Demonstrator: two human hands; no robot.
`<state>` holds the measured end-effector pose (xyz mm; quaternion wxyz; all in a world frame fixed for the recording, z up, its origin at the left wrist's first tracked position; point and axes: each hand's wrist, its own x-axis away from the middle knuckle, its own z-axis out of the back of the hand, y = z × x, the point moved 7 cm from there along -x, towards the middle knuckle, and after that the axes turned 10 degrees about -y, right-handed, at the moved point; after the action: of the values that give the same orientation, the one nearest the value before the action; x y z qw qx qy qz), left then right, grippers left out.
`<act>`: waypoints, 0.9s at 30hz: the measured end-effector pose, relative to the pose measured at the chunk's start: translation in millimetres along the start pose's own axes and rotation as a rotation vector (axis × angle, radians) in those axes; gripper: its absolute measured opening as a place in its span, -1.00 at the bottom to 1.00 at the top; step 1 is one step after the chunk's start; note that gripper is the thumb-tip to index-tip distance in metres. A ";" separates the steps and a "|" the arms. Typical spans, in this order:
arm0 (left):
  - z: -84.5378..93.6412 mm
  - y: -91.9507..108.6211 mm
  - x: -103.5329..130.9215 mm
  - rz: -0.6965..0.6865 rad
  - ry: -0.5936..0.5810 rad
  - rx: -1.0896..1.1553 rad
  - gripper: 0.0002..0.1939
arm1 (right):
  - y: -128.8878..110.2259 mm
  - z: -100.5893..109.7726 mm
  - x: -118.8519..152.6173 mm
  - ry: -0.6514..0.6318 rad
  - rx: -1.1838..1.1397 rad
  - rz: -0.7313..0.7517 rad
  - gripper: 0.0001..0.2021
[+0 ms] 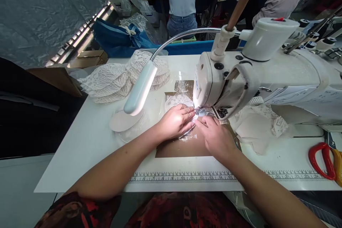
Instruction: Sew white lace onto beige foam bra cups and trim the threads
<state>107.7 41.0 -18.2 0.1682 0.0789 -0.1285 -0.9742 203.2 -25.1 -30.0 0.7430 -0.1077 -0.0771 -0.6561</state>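
Note:
A white lace piece (179,100) lies under the sewing machine's (227,78) needle area, on a brown, shiny sheet (181,149) fixed to the table. My left hand (177,119) rests over the lace with its fingers laid flat and pointing toward the presser foot. Close to the needle on the near right side, my right hand (216,137) has its fingertips drawn together at the lace's edge; the thumb is partly hidden. Most of the lace is covered by my left hand. Lamp light brightens the spot between the hands.
Stacked lace pieces (112,80) and pale oval pieces (125,121) lie left. A bendable lamp (141,87) arches over the table. More fabric (256,128) sits under the machine arm. Red-handled scissors (322,160) lie right, above a printed ruler (184,177). Two people work beyond.

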 end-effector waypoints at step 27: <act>27.4 11.4 39.4 0.157 0.053 0.360 -0.63 | 9.9 8.9 21.5 0.376 -0.288 0.356 -0.63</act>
<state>69.2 23.0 6.7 0.2303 0.1231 -0.3021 -0.9168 216.0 -42.2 -16.5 0.8247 -0.1001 0.1760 -0.5280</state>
